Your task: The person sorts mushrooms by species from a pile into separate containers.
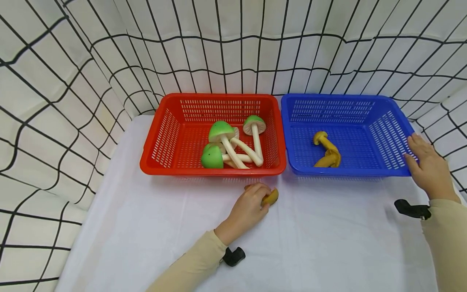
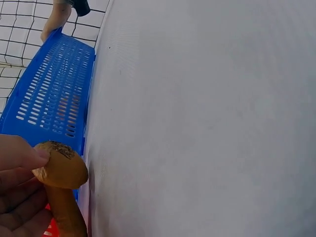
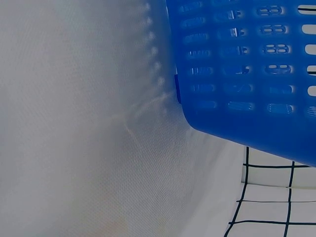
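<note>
In front of the two baskets, my left hand [image 1: 249, 205] grips a brown toy mushroom [image 1: 270, 197]. The left wrist view shows its rounded cap [image 2: 61, 165] with a dark patch, the thumb on the cap and fingers behind the stem. My right hand [image 1: 430, 164] rests at the right end of the blue basket [image 1: 346, 170], fingers along its rim. Brown mushrooms [image 1: 330, 150] lie inside that basket. The red basket [image 1: 175, 170] beside it holds several green-capped mushrooms [image 1: 221, 132] with white stems.
A white cloth [image 1: 328, 235] covers the table under the baskets. White fabric with a black grid [image 1: 240, 48] rises behind and at both sides. A black wrist camera [image 1: 233, 256] sits on the left wrist, another [image 1: 412, 209] on the right.
</note>
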`<state>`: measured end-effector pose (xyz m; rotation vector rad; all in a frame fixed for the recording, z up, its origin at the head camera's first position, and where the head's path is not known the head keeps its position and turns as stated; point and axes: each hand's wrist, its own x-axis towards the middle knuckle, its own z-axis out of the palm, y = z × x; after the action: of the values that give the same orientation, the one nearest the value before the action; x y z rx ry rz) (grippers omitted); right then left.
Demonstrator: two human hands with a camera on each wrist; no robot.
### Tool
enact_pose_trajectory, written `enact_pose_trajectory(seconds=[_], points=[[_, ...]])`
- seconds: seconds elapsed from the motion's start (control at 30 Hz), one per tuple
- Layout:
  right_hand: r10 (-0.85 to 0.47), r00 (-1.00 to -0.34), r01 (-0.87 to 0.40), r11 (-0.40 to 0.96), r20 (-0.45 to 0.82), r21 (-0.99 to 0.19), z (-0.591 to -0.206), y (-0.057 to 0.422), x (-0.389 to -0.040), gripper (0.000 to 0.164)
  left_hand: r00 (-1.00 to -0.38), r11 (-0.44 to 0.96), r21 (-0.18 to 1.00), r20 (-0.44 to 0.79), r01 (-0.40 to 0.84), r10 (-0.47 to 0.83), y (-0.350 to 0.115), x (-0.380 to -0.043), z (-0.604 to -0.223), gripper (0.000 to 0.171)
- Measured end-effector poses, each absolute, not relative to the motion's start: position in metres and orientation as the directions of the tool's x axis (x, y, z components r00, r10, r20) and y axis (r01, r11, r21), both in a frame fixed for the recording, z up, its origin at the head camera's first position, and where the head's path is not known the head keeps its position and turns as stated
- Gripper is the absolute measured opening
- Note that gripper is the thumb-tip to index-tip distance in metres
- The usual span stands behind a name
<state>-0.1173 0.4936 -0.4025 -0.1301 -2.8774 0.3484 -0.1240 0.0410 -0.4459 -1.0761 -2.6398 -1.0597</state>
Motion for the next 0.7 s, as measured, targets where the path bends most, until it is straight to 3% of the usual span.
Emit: enact_pose_trajectory(seconds=[0.27,0.7], points=[[0.110,-0.966,0.052,0.969,0.232,-0.241,-0.402,0.494,-0.117,0.054,-0.728,0.377,0.685,0.332,0.623,0.599,0.041,-0.119,-0.438,0.025],[0.117,-0.970,0.065,0.969,0.213,-0.238,-0.403,0.495,-0.118,0.055,-0.772,0.206,0.880,0.238,0.428,0.589,0.041,-0.118,-0.416,0.027]])
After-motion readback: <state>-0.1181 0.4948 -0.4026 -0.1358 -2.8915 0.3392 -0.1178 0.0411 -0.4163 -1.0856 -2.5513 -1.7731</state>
